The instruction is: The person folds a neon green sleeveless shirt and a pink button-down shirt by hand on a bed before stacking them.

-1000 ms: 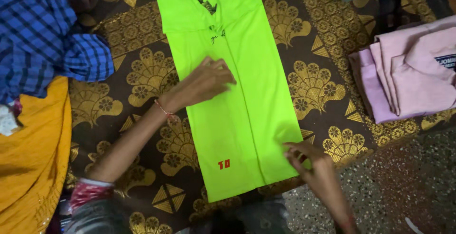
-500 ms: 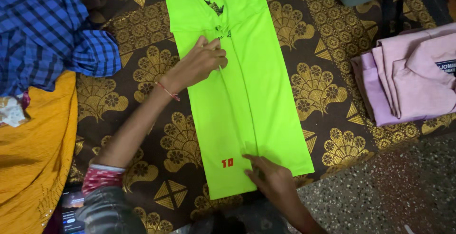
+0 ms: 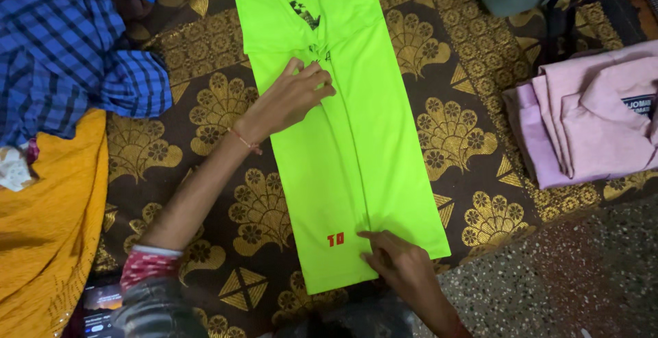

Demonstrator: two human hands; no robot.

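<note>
Neon green shirt (image 3: 349, 139) lies on the patterned mat (image 3: 466, 125), sides already folded into a long strip; crosswise fold left. Left hand (image 3: 291, 98) presses mid-shirt, fingers spread flat; right hand (image 3: 397, 259) pins the hem (holding nothing).

A neon-green shirt (image 3: 343, 125), folded into a long strip, lies on a brown mat with gold fan patterns (image 3: 452, 132). The left hand (image 3: 291, 98) presses flat near the shirt's upper fold, while the right hand (image 3: 397, 262) pins the hem. Pink folded garments (image 3: 589, 118) sit to the right, a blue checked cloth (image 3: 62, 50) and orange fabric (image 3: 48, 221) to the left.
</note>
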